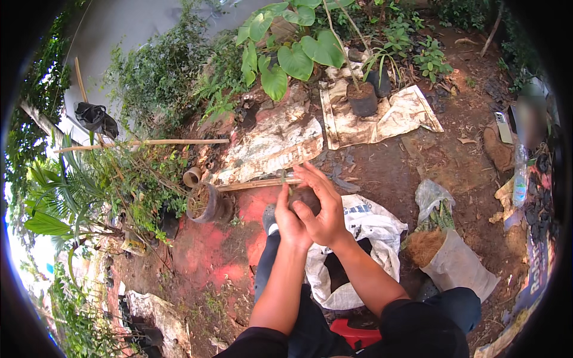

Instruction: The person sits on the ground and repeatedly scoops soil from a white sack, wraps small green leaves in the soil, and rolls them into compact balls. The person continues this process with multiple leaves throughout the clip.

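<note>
A brown, rounded clump that looks like soil is cupped between my two hands. My left hand supports it from the left and below, its fingers partly hidden. My right hand curves over the right side, thumb laid across the front. Something small and green, blurred, shows at the left fingertips; whether it is joined to the clump I cannot tell. Just below the hands, a white woven sack lies with its mouth spread and dark material inside. My right forearm crosses over the sack.
Coconut fibre spills from a pale bag on the right, beside a clear plastic bag of leafy plants. A plastic bottle and a phone lie farther right. Potted plants and a bamboo strip are ahead.
</note>
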`<action>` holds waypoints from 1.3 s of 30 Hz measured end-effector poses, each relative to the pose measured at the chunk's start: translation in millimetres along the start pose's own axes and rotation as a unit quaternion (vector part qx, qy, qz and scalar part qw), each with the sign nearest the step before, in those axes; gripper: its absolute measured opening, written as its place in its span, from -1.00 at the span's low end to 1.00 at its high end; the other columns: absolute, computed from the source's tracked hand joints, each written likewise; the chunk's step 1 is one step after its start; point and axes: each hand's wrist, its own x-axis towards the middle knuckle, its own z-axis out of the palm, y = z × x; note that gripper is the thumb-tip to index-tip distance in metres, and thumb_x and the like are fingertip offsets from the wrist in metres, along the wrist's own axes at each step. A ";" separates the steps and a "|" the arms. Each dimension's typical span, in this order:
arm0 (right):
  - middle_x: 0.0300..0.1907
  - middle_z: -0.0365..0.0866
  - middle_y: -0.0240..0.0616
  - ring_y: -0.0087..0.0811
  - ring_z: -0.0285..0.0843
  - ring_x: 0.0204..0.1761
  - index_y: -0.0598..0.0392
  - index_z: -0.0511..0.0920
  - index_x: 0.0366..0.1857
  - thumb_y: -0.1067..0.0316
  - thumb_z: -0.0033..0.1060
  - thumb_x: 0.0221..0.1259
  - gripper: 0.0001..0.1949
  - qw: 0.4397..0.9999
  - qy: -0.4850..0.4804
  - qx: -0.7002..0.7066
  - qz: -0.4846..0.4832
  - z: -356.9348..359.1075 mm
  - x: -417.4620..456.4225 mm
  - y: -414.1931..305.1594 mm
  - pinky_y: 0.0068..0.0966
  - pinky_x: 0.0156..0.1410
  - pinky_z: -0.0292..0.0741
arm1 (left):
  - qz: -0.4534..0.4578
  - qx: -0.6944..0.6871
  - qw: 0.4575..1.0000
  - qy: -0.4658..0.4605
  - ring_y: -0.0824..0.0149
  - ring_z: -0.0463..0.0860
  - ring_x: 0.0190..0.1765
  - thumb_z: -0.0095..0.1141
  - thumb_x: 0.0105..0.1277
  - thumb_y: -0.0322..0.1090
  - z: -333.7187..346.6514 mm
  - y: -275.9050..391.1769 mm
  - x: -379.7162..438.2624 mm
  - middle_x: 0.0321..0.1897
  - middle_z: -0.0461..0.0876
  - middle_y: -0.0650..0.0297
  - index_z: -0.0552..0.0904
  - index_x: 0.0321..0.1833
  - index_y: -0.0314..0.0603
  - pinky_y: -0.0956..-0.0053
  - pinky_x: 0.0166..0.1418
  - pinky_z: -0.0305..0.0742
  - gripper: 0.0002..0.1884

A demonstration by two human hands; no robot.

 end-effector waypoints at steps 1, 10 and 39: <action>0.43 0.64 0.00 0.11 0.37 0.62 0.18 0.60 0.38 -0.14 0.25 0.46 -0.36 0.999 0.013 -0.025 -0.016 -5.5 3.2 -1.4 -0.01 0.65 0.28 | 0.011 -0.009 1.000 0.007 0.19 0.65 0.23 -0.07 0.70 -0.05 -3.6 6.0 0.5 0.04 0.68 0.22 0.61 0.20 -0.16 0.22 0.35 0.58 -0.65; 0.55 0.51 -0.06 0.11 0.27 0.66 -0.03 0.58 0.48 -0.65 0.15 0.26 -0.05 0.957 -0.116 -0.261 -0.059 1.1 4.3 -37.8 0.24 0.68 0.06 | 0.134 0.036 0.990 0.013 0.17 0.69 0.13 0.03 0.67 -0.06 -14.4 -29.6 -8.8 -0.01 0.70 0.17 0.61 0.09 -0.24 0.29 0.26 0.64 -0.65; 0.45 0.64 -0.06 0.11 0.34 0.64 0.13 0.71 0.26 -0.29 0.15 0.47 -0.34 1.000 -0.009 -0.027 0.008 -15.1 3.5 6.7 0.03 0.69 0.10 | 0.136 0.402 0.905 -0.041 0.26 0.65 0.36 -0.05 0.75 -0.06 -27.9 -25.7 3.0 0.34 0.64 0.11 0.47 0.48 -0.29 0.30 0.44 0.56 -0.52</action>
